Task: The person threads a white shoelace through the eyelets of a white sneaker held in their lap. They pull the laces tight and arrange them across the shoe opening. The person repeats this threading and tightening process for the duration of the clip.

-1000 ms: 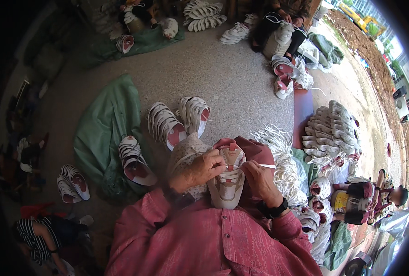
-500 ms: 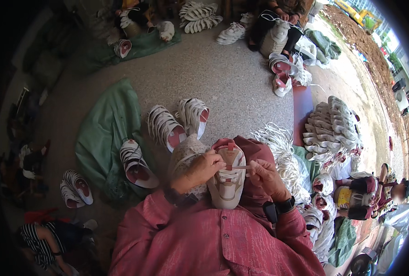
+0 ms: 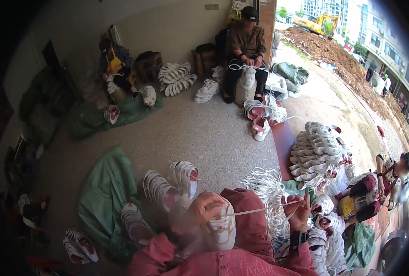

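A white and beige sneaker [image 3: 223, 232] rests upright on my lap, its toe toward me. White laces cross its front. My left hand [image 3: 206, 208] is closed at the upper end of the lacing, gripping the shoe there, and its fingers cover that part. A flat white shoelace [image 3: 255, 211] runs taut from the shoe to the right. My right hand [image 3: 298, 214], raised well away from the shoe, pinches the lace's other part between its fingers. Below my left hand, a blurred pale patterned surface is mostly hidden.
Nested shoe uppers [image 3: 160, 188] stand beyond my left hand, beside a green sack [image 3: 107, 193]. A heap of white laces [image 3: 271, 184] lies by my right arm. Piled shoes [image 3: 317, 147] stand farther right. Seated people [image 3: 248, 41] work with shoes at the back and right.
My right hand has moved away to the right, drawing the lace out long and taut. My left hand stays at the shoe. The view has tilted up, showing more of the room.
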Tool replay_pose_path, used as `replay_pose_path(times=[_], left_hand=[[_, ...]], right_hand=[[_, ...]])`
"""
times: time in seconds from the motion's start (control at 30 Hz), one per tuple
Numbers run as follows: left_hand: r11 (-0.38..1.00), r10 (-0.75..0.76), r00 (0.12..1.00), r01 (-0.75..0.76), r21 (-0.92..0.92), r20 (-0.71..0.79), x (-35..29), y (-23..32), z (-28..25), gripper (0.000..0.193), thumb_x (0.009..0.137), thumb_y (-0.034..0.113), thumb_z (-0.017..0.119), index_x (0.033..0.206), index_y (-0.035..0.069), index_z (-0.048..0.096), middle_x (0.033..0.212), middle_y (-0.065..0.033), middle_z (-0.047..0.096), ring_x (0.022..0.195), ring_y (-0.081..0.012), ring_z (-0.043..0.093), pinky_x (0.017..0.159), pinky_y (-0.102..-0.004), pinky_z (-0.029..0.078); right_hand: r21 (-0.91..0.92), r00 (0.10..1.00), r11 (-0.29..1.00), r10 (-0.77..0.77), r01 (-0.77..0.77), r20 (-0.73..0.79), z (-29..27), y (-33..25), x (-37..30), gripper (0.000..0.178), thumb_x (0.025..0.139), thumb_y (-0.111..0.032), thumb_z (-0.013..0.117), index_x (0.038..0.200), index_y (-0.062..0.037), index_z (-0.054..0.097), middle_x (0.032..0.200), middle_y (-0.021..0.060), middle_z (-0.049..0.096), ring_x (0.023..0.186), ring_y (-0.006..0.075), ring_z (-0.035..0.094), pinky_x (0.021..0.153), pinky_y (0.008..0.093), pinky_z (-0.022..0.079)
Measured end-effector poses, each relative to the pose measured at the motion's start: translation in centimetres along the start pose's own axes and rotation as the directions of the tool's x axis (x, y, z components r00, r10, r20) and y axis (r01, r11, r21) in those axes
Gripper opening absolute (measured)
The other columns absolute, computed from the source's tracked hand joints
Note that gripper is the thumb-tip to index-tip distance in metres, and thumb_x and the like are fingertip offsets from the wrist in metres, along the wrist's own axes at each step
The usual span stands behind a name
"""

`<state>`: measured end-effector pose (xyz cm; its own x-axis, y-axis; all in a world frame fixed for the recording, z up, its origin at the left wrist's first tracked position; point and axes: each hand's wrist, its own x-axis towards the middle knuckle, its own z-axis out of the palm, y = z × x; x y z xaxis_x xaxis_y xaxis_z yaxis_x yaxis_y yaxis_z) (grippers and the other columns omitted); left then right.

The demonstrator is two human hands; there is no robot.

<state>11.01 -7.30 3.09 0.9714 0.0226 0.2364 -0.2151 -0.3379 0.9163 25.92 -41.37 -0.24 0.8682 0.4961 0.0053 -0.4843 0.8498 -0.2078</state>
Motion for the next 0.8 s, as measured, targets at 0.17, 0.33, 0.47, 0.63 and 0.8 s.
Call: replay_pose_path(times=[0.17, 0.33, 0.47, 0.63, 0.8], left_hand=[[0.919, 0.24, 0.939, -0.302, 0.253, 0.247, 2.8, -1.7, 2.2, 0.011, 0.086, 0.015, 0.071, 0.095, 0.009, 0.069, 0.09, -0.005, 0.066, 0.089, -0.0247, 0.066, 0.088, -0.0366, 0.048], [0.921, 0.194, 0.944, -0.269, 0.282, 0.267, 2.8, -3.7, 2.8, 0.013, 0.084, 0.011, 0.068, 0.095, 0.006, 0.067, 0.095, -0.0095, 0.067, 0.092, -0.0307, 0.064, 0.091, -0.0406, 0.046], [0.929, 0.155, 0.973, -0.203, 0.308, 0.173, 2.6, -5.6, 3.3, 0.014, 0.086, 0.01, 0.067, 0.098, 0.003, 0.064, 0.093, -0.0092, 0.065, 0.087, -0.0262, 0.065, 0.086, -0.0381, 0.049], [0.954, -0.287, 0.941, 0.298, -0.036, 0.177, 2.8, -4.1, 2.5, 0.011, 0.087, 0.003, 0.067, 0.096, -0.001, 0.061, 0.097, -0.0063, 0.058, 0.083, -0.0147, 0.064, 0.067, -0.0303, 0.056], [0.96, -0.278, 0.928, 0.276, 0.044, 0.249, 2.8, -7.1, 2.1, 0.008, 0.086, -0.001, 0.068, 0.089, -0.002, 0.061, 0.105, -0.0078, 0.052, 0.081, -0.014, 0.064, 0.063, -0.0279, 0.058]], right_hand=[[0.079, 0.983, 0.986, -0.137, 0.147, -0.12, -4.0, -3.7, -0.5, 0.033, 0.101, -0.035, 0.06, 0.082, -0.0089, 0.064, 0.085, 0.0016, 0.063, 0.081, 0.0162, 0.057, 0.1, 0.0416, 0.042], [0.124, 0.909, 0.967, -0.159, 0.222, -0.385, -9.5, -6.2, -1.6, 0.019, 0.098, -0.013, 0.064, 0.114, -0.0021, 0.066, 0.102, 0.01, 0.072, 0.095, 0.0197, 0.067, 0.091, 0.039, 0.054], [0.107, 0.758, 0.964, -0.12, 0.244, -0.641, -17.2, -9.2, -2.9, 0.023, 0.096, 0.001, 0.063, 0.118, 0.0023, 0.064, 0.108, 0.0137, 0.071, 0.095, 0.0217, 0.069, 0.088, 0.0369, 0.058], [0.011, 0.677, 0.961, -0.187, 0.277, -0.711, -22.8, -10.8, -4.2, 0.03, 0.094, 0.003, 0.064, 0.124, 0.0027, 0.063, 0.112, 0.0135, 0.07, 0.091, 0.0241, 0.069, 0.082, 0.0322, 0.06], [-0.073, 0.697, 0.978, -0.191, 0.196, -0.691, -23.9, -11.7, -4.3, 0.029, 0.095, 0.0, 0.063, 0.124, -0.0018, 0.063, 0.106, 0.0103, 0.071, 0.082, 0.0199, 0.067, 0.071, 0.0293, 0.058]])
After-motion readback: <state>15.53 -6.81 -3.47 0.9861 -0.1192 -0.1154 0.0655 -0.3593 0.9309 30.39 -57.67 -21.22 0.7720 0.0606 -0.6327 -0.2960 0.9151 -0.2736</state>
